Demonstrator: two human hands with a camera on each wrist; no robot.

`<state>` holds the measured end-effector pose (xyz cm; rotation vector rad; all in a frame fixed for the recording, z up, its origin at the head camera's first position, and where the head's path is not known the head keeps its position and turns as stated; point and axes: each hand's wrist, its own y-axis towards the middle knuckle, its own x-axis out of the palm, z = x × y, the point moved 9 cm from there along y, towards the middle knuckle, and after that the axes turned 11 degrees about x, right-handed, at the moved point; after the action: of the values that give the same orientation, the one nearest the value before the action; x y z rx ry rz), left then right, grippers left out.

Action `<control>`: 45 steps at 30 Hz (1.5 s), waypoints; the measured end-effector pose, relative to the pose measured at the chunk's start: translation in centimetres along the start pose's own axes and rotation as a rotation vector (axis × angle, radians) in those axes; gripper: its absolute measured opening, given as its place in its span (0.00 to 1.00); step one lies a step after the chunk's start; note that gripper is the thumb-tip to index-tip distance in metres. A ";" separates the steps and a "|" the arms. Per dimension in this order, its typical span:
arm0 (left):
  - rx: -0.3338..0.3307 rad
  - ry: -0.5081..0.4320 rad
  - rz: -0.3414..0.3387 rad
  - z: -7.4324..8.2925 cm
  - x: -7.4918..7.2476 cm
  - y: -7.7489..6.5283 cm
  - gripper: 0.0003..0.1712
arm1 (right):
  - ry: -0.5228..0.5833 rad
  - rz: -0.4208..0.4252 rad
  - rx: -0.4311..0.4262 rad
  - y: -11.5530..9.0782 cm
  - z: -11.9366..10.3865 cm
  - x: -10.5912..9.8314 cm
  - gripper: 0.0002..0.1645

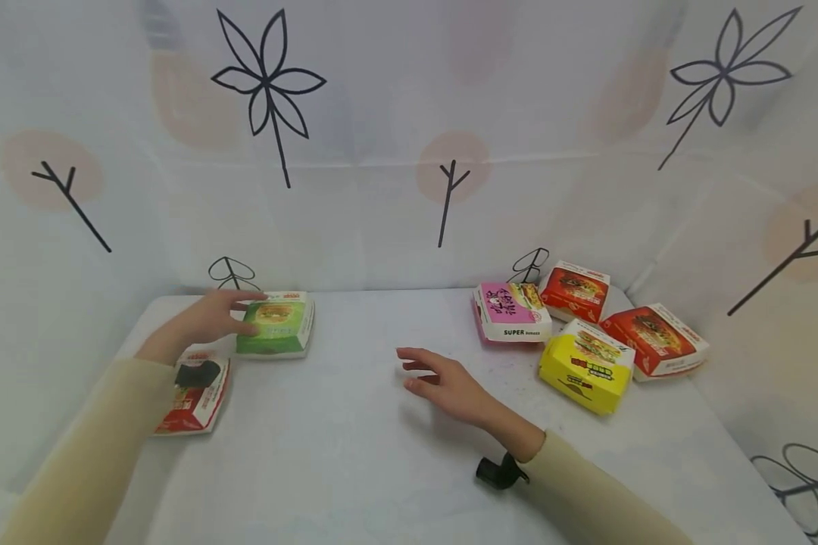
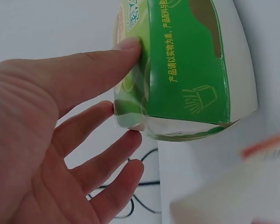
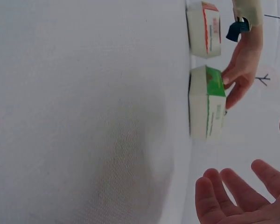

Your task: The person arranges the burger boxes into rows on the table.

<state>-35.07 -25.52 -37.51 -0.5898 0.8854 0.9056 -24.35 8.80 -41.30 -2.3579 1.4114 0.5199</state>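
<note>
My left hand (image 1: 207, 318) is at the left part of a green burger box (image 1: 273, 325), with thumb and fingers spread apart. In the left wrist view the thumb (image 2: 98, 70) overlaps the green box (image 2: 186, 70), and the fingertips are by its near corner; whether they touch it is hard to tell. Below that forearm lies a red-and-white burger box (image 1: 194, 405), partly hidden by the sleeve and the dark wrist camera. Over the middle of the table my right hand (image 1: 450, 390) hovers with loosely bent fingers, holding nothing.
On the right of the white table (image 1: 354, 454) stand a pink burger box (image 1: 511, 310), a yellow one (image 1: 586, 367) and two red ones, one at the back (image 1: 576, 291) and one farther right (image 1: 657, 341). A patterned white cloth (image 1: 368, 227) hangs behind.
</note>
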 end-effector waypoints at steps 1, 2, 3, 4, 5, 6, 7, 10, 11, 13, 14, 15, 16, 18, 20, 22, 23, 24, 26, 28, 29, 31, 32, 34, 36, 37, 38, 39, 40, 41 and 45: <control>0.001 -0.008 0.000 0.3 0.2 0.1 0.39 | -0.002 0.004 0.006 0.2 0.1 -0.1 0.31; 0.004 -0.014 0.002 0.6 0.5 0.2 0.40 | 0.001 0.006 0.008 0.4 0.2 -0.1 0.32; 0.003 -0.020 0.003 0.9 0.7 0.3 0.40 | -0.002 0.008 0.008 0.6 0.3 -0.1 0.32; 0.007 -0.025 0.005 1.2 0.9 0.4 0.40 | -0.003 0.010 0.005 0.8 0.3 -0.1 0.32; 0.011 -0.033 0.005 1.5 1.2 0.6 0.39 | -0.002 0.012 0.006 1.0 0.4 -0.2 0.32; 0.014 -0.036 0.006 1.8 1.4 0.7 0.39 | -0.001 0.015 0.005 1.2 0.4 -0.2 0.32; 0.020 -0.037 0.006 2.1 1.6 0.8 0.39 | 0.000 0.016 0.003 1.4 0.4 -0.3 0.32; 0.035 -0.051 0.006 2.8 2.3 1.1 0.38 | -0.002 0.027 0.000 1.9 0.4 -0.4 0.32; 0.038 -0.057 0.005 3.1 2.6 1.2 0.38 | -0.003 0.031 0.009 2.1 0.5 -0.5 0.32; 0.041 -0.067 0.004 3.4 3.1 1.4 0.39 | -0.011 0.040 0.028 2.5 0.7 -0.6 0.32; 0.044 -0.073 0.005 3.7 3.4 1.5 0.39 | -0.016 0.045 0.033 2.7 0.7 -0.7 0.32; 0.048 -0.078 0.008 3.9 3.7 1.7 0.39 | -0.021 0.050 0.040 2.9 0.8 -0.7 0.32; 0.051 -0.088 0.014 4.1 4.0 1.8 0.40 | -0.025 0.056 0.042 3.0 0.7 -0.7 0.32; 0.065 -0.111 0.024 4.8 4.6 2.0 0.40 | -0.030 0.062 0.047 3.3 0.7 -0.8 0.32; 0.080 -0.128 0.036 5.5 5.2 2.2 0.41 | -0.036 0.071 0.046 3.6 0.5 -0.9 0.32; 0.088 -0.141 0.049 6.0 5.7 2.4 0.41 | -0.036 0.078 0.057 3.9 0.4 -0.9 0.31; 0.095 -0.141 0.054 6.3 6.0 2.5 0.41 | -0.034 0.081 0.062 4.1 0.4 -0.9 0.31; 0.100 -0.139 0.060 6.5 6.2 2.6 0.41 | -0.034 0.089 0.064 4.3 0.4 -0.9 0.31; 0.110 -0.135 0.072 6.9 6.6 2.8 0.41 | -0.028 0.104 0.076 4.7 0.4 -1.0 0.31; 0.124 -0.134 0.085 7.3 6.8 3.0 0.41 | -0.020 0.123 0.088 5.1 0.5 -1.2 0.31; 0.133 -0.129 0.090 7.5 6.9 3.1 0.41 | -0.017 0.133 0.094 5.3 0.6 -1.2 0.31; 0.134 -0.130 0.101 7.8 7.1 3.2 0.41 | -0.014 0.150 0.111 5.7 0.7 -1.4 0.31; 0.133 -0.131 0.106 7.9 7.2 3.3 0.41 | -0.010 0.158 0.116 5.9 0.8 -1.5 0.32; 0.137 -0.126 0.113 8.2 7.4 3.3 0.41 | -0.006 0.169 0.126 6.3 0.9 -1.6 0.32; 0.133 -0.131 0.124 8.3 7.6 3.4 0.41 | 0.007 0.177 0.126 6.5 1.0 -1.6 0.32; 0.137 -0.132 0.131 8.3 7.7 3.5 0.41 | 0.016 0.179 0.121 6.7 0.9 -1.7 0.32; 0.144 -0.133 0.138 8.4 7.8 3.5 0.41 | 0.026 0.178 0.120 6.8 0.9 -1.7 0.32; 0.151 -0.133 0.146 8.5 7.8 3.5 0.41 | 0.034 0.179 0.118 6.9 0.9 -1.6 0.33; 0.160 -0.136 0.154 8.6 7.9 3.5 0.41 | 0.044 0.181 0.116 7.0 0.8 -1.6 0.33; 0.164 -0.139 0.163 8.7 7.9 3.6 0.41 | 0.052 0.180 0.116 7.1 0.8 -1.6 0.33; 0.196 -0.139 0.188 9.1 8.0 3.7 0.40 | 0.069 0.183 0.120 7.7 0.7 -1.5 0.34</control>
<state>-32.09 -13.46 -39.89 -0.2742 0.9008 1.0023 -31.93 6.90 -42.01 -2.1846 1.6515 0.3914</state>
